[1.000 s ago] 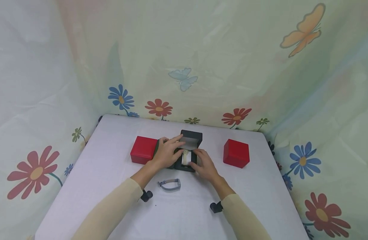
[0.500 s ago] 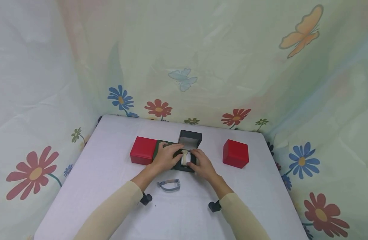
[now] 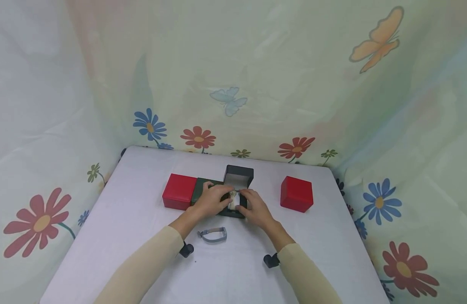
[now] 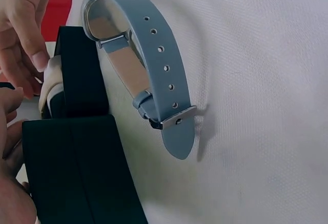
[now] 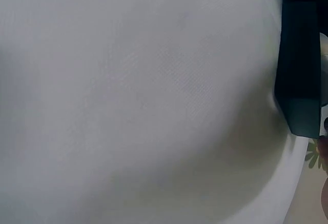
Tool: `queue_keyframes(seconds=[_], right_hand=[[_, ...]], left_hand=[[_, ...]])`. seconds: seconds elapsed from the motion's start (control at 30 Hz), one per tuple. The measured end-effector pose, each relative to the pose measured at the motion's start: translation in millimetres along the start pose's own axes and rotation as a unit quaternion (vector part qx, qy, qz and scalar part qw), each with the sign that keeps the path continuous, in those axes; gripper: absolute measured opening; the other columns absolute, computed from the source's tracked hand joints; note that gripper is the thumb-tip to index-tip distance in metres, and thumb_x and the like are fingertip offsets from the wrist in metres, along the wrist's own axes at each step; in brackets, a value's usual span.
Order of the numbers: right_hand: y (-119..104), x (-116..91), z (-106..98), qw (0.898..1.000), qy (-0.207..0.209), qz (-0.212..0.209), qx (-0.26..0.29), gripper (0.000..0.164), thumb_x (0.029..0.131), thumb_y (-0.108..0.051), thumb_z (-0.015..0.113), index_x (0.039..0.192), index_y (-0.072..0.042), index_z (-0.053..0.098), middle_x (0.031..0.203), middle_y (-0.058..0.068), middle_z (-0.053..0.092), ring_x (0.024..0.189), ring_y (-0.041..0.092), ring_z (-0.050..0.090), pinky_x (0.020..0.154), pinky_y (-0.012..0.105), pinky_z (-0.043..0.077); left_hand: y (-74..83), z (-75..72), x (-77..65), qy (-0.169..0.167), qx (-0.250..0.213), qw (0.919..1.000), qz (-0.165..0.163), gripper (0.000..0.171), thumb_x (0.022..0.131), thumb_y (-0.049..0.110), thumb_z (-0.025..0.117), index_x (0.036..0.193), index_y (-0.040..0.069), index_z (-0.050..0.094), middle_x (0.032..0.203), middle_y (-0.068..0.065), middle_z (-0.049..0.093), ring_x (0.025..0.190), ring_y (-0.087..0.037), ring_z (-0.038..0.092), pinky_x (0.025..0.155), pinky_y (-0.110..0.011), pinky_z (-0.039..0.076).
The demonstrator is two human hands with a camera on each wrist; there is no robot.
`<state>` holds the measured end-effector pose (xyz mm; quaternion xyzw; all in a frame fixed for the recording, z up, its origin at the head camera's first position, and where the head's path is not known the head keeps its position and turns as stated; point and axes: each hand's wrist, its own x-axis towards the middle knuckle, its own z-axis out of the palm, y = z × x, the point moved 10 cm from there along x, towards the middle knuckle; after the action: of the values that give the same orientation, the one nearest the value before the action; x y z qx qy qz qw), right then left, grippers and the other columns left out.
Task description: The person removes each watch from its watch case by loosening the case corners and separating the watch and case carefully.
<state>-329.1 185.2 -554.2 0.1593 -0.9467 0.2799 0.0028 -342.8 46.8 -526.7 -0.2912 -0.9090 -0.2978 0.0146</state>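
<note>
Between left grip [image 3: 209,201] and right grip [image 3: 258,207], a pale, boxed watch [image 3: 233,196].

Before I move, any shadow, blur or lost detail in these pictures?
Head view: fairly even light, but the pale watch is too small to read; left wrist: the blue watch is sharp and shadows the cloth, while the green box is nearly black; right wrist: a broad soft shadow darkens the cloth beside the open box.

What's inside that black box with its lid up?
A white cushion bearing a cream watch. The left hand and right hand partly cover them; the bottom of the black box can't be seen.
</note>
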Motion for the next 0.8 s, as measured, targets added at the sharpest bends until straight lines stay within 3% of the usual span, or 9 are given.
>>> queue_keyframes(seconds=[0.23, 0.53, 0.8], right_hand=[[-11.3, 7.1, 1.9, 0.998, -0.004, -0.04, -0.044, 0.06, 0.092, -0.027, 0.08, 0.143, -0.004, 0.059, 0.144, 0.014, 0.061, 0.133, 0.034, 0.055, 0.114, 0.051, 0.045], [-11.8, 16.0, 3.7, 0.994, -0.055, -0.037, -0.093, 0.061, 0.09, -0.028, 0.081, 0.142, -0.005, 0.061, 0.145, 0.012, 0.062, 0.131, 0.032, 0.055, 0.113, 0.052, 0.044], [-14.8, 22.6, 2.0, 0.991, -0.08, -0.03, -0.103, 0.062, 0.084, -0.028, 0.087, 0.138, -0.009, 0.063, 0.142, 0.011, 0.063, 0.128, 0.032, 0.055, 0.111, 0.053, 0.045]], left_hand=[[0.9, 4.7, 0.3, -0.013, 0.024, 0.9996, 0.01, 0.044, 0.099, 0.027, 0.073, 0.141, 0.019, 0.065, 0.143, 0.001, 0.066, 0.137, -0.019, 0.057, 0.114, -0.059, 0.025], [2.4, 14.0, 1.4, -0.035, 0.064, 0.997, 0.026, 0.049, 0.095, 0.035, 0.076, 0.14, 0.02, 0.066, 0.146, 0.001, 0.065, 0.146, -0.024, 0.049, 0.121, -0.06, 0.021], [5.2, 17.9, 1.3, -0.048, 0.106, 0.9928, 0.029, 0.051, 0.096, 0.038, 0.075, 0.144, 0.024, 0.064, 0.147, 0.008, 0.063, 0.143, -0.017, 0.05, 0.122, -0.054, 0.023]])
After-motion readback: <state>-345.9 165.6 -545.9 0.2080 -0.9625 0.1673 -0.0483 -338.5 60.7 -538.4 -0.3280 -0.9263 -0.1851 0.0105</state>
